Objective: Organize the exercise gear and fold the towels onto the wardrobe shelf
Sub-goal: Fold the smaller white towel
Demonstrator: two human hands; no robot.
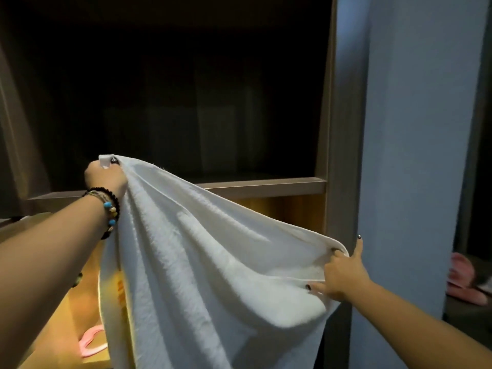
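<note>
A white towel (202, 257) hangs spread in front of the open wardrobe. My left hand (105, 177) grips its upper left corner, raised above the wardrobe shelf (266, 186). My right hand (342, 275) pinches the opposite corner lower down at the right, beside the wardrobe's side panel, with one finger sticking up. The towel sags between both hands and drapes down out of the bottom of the view. The compartment above the shelf is dark.
The grey wardrobe side panel (338, 129) stands right of the towel, with a blue wall (412, 129) beyond it. A lit wooden compartment (292, 211) lies below the shelf. A pink item (91, 340) lies low left. Pink slippers (463, 280) sit at the far right.
</note>
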